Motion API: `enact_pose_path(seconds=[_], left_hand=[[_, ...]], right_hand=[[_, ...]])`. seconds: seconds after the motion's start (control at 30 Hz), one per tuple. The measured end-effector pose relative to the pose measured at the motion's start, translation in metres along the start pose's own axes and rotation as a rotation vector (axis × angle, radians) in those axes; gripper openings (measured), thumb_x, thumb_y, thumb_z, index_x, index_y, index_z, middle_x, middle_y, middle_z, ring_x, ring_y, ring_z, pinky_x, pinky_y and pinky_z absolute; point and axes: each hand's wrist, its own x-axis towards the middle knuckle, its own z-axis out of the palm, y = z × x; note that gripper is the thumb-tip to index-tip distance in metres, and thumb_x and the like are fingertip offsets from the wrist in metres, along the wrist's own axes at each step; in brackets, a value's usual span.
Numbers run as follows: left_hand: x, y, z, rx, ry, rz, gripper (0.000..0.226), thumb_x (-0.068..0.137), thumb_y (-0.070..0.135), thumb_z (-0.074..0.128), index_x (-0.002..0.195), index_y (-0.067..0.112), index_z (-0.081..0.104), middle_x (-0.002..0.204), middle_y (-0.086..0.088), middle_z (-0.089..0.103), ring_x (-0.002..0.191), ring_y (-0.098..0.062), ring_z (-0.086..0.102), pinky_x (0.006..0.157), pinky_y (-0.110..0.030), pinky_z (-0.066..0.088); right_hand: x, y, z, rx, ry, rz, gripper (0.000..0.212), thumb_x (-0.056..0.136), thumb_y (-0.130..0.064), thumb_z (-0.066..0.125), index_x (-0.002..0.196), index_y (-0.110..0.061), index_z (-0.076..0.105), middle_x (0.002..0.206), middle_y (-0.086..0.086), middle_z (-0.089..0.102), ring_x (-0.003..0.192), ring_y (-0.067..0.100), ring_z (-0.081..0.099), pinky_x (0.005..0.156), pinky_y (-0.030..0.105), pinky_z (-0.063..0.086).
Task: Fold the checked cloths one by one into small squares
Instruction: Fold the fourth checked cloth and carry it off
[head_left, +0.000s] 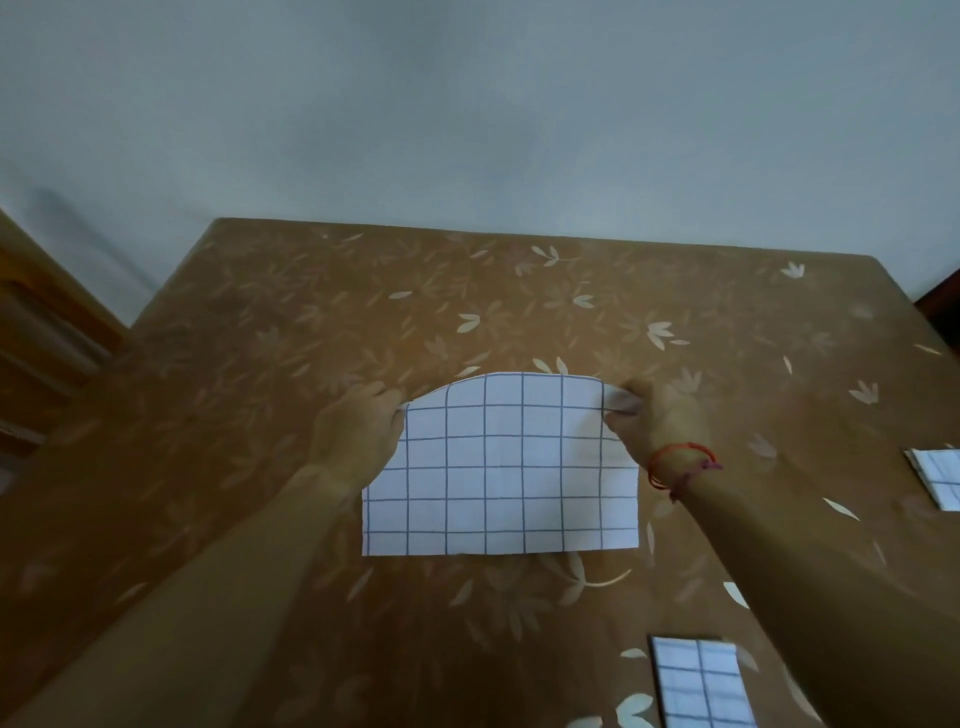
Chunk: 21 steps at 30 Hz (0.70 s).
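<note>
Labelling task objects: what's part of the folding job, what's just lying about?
Job: checked cloth, far corners pinched by left hand and right hand; folded cloth at right edge; folded cloth at bottom.
Other: floral table cover; red wrist thread; wooden furniture.

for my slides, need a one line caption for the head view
The left hand and right hand pinch the far corners of a white blue-checked cloth on a brown leaf-patterned table.

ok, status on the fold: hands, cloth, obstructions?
Left hand and right hand each pinch a far corner of the checked cloth. Far edge raised, near edge on table. Right-edge folded cloth and nearer folded cloth both clear.
</note>
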Motion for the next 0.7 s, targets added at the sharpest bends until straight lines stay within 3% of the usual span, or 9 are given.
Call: enact_pose_path(seconds=[0.03, 0.07, 0.13, 0.17, 0.23, 0.27, 0.53, 0.7], left_hand=[[0.002, 0.0, 0.001, -0.003, -0.01, -0.012, 0.009, 0.086, 0.006, 0.063, 0.077, 0.006, 0.064, 0.075, -0.009, 0.058, 0.073, -0.031, 0.056, 0.055, -0.035, 0.048], [0.003, 0.0, 0.003, 0.003, -0.032, -0.021, 0.006, 0.086, 0.007, 0.062, 0.08, 0.006, 0.065, 0.078, -0.009, 0.059, 0.076, -0.032, 0.057, 0.057, -0.038, 0.05], [0.007, -0.001, 0.007, 0.014, -0.048, -0.036, 0.01, 0.086, 0.008, 0.062, 0.094, 0.006, 0.067, 0.089, -0.01, 0.062, 0.084, -0.033, 0.057, 0.062, -0.04, 0.052], [0.007, -0.001, 0.008, 0.018, -0.059, -0.043, 0.018, 0.086, 0.009, 0.062, 0.103, 0.006, 0.066, 0.096, -0.01, 0.063, 0.089, -0.033, 0.057, 0.066, -0.041, 0.052], [0.006, -0.001, 0.01, 0.03, -0.061, -0.037, 0.03, 0.087, 0.013, 0.062, 0.117, 0.007, 0.062, 0.109, -0.011, 0.062, 0.099, -0.032, 0.056, 0.073, -0.042, 0.052], [0.005, -0.001, 0.01, 0.04, -0.074, -0.04, 0.034, 0.087, 0.014, 0.063, 0.12, 0.008, 0.06, 0.113, -0.011, 0.06, 0.103, -0.032, 0.055, 0.077, -0.043, 0.052], [-0.03, 0.013, 0.028, 0.024, -0.124, -0.017, 0.034, 0.088, 0.018, 0.062, 0.121, 0.01, 0.06, 0.119, -0.004, 0.057, 0.108, -0.025, 0.053, 0.074, -0.037, 0.053], [-0.083, 0.036, 0.05, 0.008, -0.258, 0.037, 0.033, 0.092, 0.023, 0.055, 0.122, 0.012, 0.06, 0.127, -0.005, 0.057, 0.118, -0.023, 0.052, 0.085, -0.036, 0.052]], right_hand=[[0.015, 0.007, 0.009, 0.059, 0.008, 0.006, 0.036, 0.09, -0.016, 0.056, 0.122, 0.0, 0.06, 0.103, 0.01, 0.065, 0.07, 0.014, 0.058, 0.062, 0.023, 0.047], [0.015, 0.006, 0.011, 0.067, -0.016, 0.023, 0.036, 0.092, -0.017, 0.056, 0.123, -0.001, 0.06, 0.104, 0.009, 0.065, 0.077, 0.016, 0.06, 0.071, 0.026, 0.048], [0.01, -0.006, 0.009, 0.13, 0.122, -0.031, 0.039, 0.094, -0.029, 0.054, 0.125, -0.007, 0.06, 0.108, 0.009, 0.067, 0.098, 0.021, 0.062, 0.095, 0.031, 0.045], [-0.004, -0.017, 0.003, 0.176, 0.259, -0.072, 0.036, 0.092, -0.034, 0.055, 0.121, -0.014, 0.061, 0.103, 0.007, 0.068, 0.096, 0.022, 0.063, 0.095, 0.033, 0.047], [-0.022, -0.033, -0.01, 0.214, 0.54, -0.197, 0.029, 0.083, -0.032, 0.065, 0.111, -0.027, 0.061, 0.094, -0.001, 0.067, 0.085, 0.02, 0.064, 0.083, 0.036, 0.056], [-0.03, -0.039, -0.015, 0.209, 0.579, -0.23, 0.033, 0.08, -0.029, 0.068, 0.112, -0.029, 0.06, 0.094, -0.004, 0.066, 0.084, 0.019, 0.064, 0.08, 0.037, 0.057], [-0.055, -0.044, -0.001, 0.121, 0.475, -0.202, 0.052, 0.08, -0.032, 0.07, 0.128, -0.029, 0.051, 0.127, 0.001, 0.055, 0.106, 0.022, 0.059, 0.086, 0.038, 0.053], [-0.081, -0.047, 0.049, -0.021, 0.413, -0.314, 0.053, 0.086, -0.035, 0.06, 0.136, -0.023, 0.046, 0.132, 0.002, 0.049, 0.115, 0.023, 0.052, 0.092, 0.035, 0.049]])
